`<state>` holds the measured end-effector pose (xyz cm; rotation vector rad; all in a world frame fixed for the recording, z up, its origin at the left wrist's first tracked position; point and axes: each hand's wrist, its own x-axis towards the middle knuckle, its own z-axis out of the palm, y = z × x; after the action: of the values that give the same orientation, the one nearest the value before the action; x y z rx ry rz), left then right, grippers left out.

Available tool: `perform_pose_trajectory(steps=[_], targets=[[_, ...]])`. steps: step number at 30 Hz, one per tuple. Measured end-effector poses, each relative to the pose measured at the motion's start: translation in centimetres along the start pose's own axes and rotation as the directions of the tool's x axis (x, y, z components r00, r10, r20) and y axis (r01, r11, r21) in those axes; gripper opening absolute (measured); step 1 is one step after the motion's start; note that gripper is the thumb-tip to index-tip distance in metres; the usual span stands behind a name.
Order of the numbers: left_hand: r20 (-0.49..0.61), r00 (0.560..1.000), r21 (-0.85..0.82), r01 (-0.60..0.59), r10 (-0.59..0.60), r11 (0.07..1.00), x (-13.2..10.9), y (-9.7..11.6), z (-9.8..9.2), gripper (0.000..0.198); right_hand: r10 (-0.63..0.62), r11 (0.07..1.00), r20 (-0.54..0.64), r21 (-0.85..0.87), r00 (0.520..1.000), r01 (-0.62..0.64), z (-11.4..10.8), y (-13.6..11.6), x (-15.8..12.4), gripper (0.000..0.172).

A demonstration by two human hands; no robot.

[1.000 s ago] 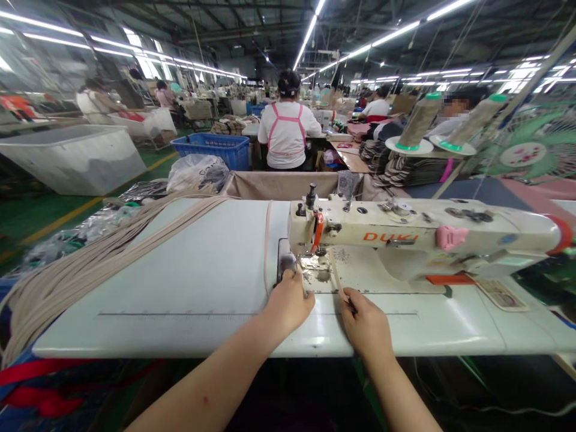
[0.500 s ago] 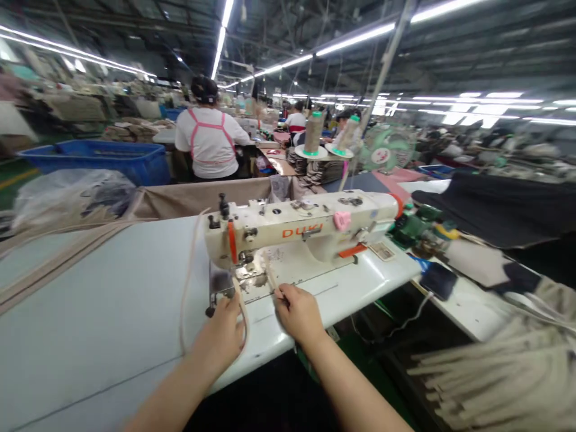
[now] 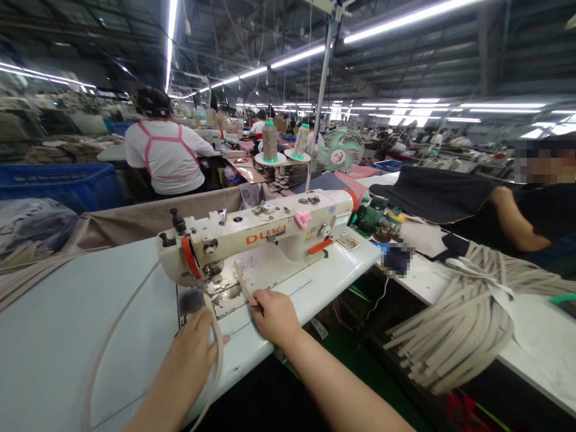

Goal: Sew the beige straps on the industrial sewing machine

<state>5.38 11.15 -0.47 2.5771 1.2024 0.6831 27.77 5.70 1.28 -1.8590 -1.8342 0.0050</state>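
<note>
A beige fabric strip (image 3: 219,345) runs from under the presser area of a white sewing machine (image 3: 265,231), bends over the thumb of my left hand (image 3: 191,348) and drops past the table edge. My left hand lies beside the needle area, fingers stretched out and thumb apart, touching the strip without a visible grip. On the front of the machine bed, my right hand (image 3: 276,318) is closed, pinching another length of beige strip (image 3: 243,282) between thumb and forefinger. Its curled fingers are partly hidden. A long loop of strip (image 3: 105,339) curves across the table on the left.
On the right, a bundle of beige strips (image 3: 454,324) lies on a side table (image 3: 540,372). Thread cones (image 3: 270,142) and a green fan (image 3: 341,150) stand behind the machine. A co-worker's arm (image 3: 517,219) touches dark fabric (image 3: 436,192). A blue bin (image 3: 58,183) stands left.
The view has turned right, bringing a co-worker into sight. My left thumb has spread away from the fingers, and the strip loop on the left lies wider. My right hand still pinches its strip.
</note>
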Motion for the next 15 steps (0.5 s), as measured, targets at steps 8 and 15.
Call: perform_pose_trajectory(steps=[8, 15], targets=[[0.045, 0.995, 0.040, -0.095, 0.093, 0.995, -0.7, -0.3, 0.0, 0.027, 0.000, 1.000, 0.006, -0.015, 1.000, 0.000, 0.0, 0.0, -0.1, 0.015], [0.095, 0.989, 0.098, -0.125, 0.115, 0.987, -1.0, -0.3, 0.3, 0.025, 0.005, 1.000, 0.006, -0.013, 1.000, -0.005, 0.0, 0.0, -0.1, 0.015]])
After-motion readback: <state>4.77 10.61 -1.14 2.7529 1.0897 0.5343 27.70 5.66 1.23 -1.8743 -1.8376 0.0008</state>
